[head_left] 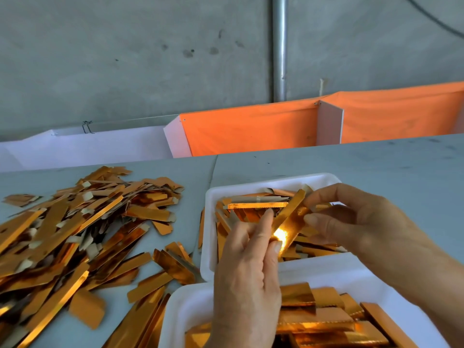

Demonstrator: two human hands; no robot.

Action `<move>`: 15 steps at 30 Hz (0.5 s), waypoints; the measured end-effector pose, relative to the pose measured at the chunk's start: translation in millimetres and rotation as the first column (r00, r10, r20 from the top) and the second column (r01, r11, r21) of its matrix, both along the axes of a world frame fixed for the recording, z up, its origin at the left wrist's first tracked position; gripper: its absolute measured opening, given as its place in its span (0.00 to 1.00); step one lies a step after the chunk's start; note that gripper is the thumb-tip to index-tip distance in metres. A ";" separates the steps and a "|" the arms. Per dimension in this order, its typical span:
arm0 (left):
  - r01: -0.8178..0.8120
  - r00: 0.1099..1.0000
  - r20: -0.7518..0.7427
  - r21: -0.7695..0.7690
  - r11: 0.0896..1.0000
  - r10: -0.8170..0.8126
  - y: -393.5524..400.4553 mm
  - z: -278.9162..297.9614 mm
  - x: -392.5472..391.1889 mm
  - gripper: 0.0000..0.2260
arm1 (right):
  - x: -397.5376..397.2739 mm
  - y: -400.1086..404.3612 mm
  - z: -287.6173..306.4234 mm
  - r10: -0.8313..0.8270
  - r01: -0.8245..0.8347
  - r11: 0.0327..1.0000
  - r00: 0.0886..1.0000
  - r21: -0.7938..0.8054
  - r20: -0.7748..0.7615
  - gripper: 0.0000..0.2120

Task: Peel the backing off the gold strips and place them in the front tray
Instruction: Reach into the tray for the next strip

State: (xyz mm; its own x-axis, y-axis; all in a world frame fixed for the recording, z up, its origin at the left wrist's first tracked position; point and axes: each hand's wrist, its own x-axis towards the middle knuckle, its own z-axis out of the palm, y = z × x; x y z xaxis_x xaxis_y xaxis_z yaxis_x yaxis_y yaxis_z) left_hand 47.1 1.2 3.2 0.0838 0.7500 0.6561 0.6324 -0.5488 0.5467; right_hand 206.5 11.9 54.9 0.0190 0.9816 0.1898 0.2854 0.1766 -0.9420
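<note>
A shiny gold strip (291, 219) slants between my two hands above the far white tray (209, 222). My left hand (247, 280) pinches its lower end between thumb and fingers. My right hand (351, 222) pinches the upper part near the strip's top. The front white tray (175, 312), nearest me, holds several flat gold pieces (326, 322). The far tray holds several gold strips with pale tabs (256, 205).
A large loose pile of gold strips (75, 234) covers the grey table on the left. Bare tabletop (389, 167) lies to the right and behind the trays. An orange cloth panel (251, 126) and white boards stand along the table's far edge before a concrete wall.
</note>
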 end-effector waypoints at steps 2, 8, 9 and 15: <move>-0.002 1.000 -0.002 -0.005 1.000 0.002 0.0 -1.2 0.4 0.24 | 0.8 1.6 -2.0 0.007 -0.006 0.999 1.000 -0.036 0.017 0.06; -0.015 0.996 -0.089 0.011 1.000 0.016 -1.2 0.5 2.3 0.26 | 4.6 3.7 -1.9 0.094 -0.110 0.989 0.982 -0.096 -0.165 0.06; -0.024 0.994 -0.107 0.009 1.000 0.025 -1.1 1.0 2.6 0.27 | 4.9 3.5 -1.5 0.106 -0.126 0.988 0.975 -0.094 -0.193 0.05; -0.128 0.961 -0.242 0.051 0.990 0.137 -0.4 2.0 1.2 0.28 | 5.9 4.1 -1.7 0.161 -0.181 0.980 0.965 -0.081 -0.207 0.07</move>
State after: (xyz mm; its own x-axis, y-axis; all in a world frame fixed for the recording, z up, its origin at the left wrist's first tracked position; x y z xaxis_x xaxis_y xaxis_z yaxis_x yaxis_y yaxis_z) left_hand 48.3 0.8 5.2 0.1458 0.7423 0.6540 0.8127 -0.4669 0.3487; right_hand 212.4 16.0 53.2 -0.1228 0.9872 0.1014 0.0646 0.1099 -0.9918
